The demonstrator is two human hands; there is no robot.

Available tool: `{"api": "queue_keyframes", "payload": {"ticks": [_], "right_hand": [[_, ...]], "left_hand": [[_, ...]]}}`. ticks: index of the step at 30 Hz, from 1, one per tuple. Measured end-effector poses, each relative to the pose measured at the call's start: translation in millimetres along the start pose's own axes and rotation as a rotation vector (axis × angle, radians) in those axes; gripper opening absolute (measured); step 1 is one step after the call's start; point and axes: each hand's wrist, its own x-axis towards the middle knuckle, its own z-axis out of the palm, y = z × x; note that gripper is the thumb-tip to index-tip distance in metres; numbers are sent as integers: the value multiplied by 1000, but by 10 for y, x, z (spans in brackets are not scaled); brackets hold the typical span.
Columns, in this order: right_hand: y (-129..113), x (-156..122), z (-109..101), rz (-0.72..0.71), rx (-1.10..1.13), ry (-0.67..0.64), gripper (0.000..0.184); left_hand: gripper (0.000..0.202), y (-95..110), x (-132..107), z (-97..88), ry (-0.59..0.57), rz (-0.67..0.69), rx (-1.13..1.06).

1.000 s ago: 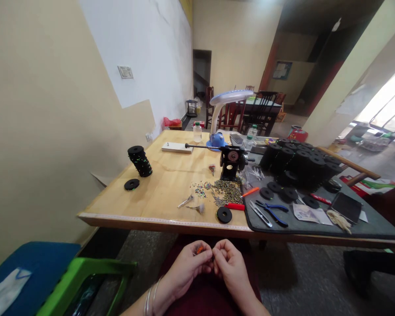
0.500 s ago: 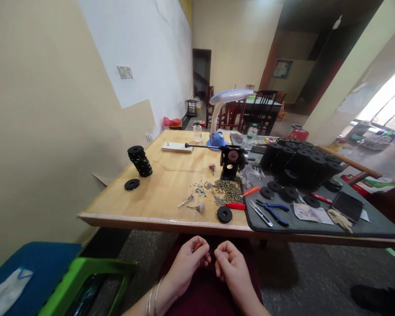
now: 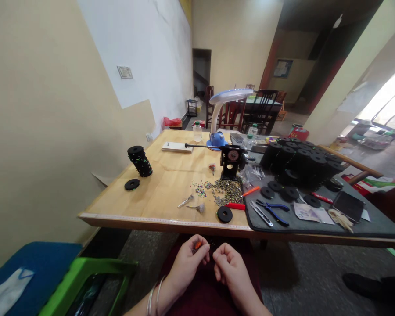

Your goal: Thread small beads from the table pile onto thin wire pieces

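Observation:
Below the table's front edge, over my lap, my left hand is closed around a small orange object, mostly covered by the fingers. Close beside it, my right hand is in a pinch, its fingertips a short gap from the left ones. Whatever the right fingers pinch is too fine to make out. A tiny dark tip shows between the hands. On the table just beyond lie a black foam disc, a red-handled tool and a heap of small metallic pieces.
A black hand-cranked winder and a blue lamp stand on the table. Stacked black discs are at left, more stacks at right. Tweezers and blue pliers lie on the grey mat.
My right hand has shifted very slightly, and the dark tip between the hands shows more plainly. A dark shoe at the lower right has moved a little left and up.

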Motion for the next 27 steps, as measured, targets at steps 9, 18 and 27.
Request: {"api": "queue_keyframes", "payload": {"ticks": [9,18,27], "right_hand": [[-6,12,-16,-2,26,6,39],[17,42,-28,-16,84,17,44],[5,40,-30,-38,134,47,40]], "left_hand": [[28,46,-29,11,-2,56,87],[25,3,-43,13,-33,108,157],[22,21,-59,46,-86,95,182]]}}
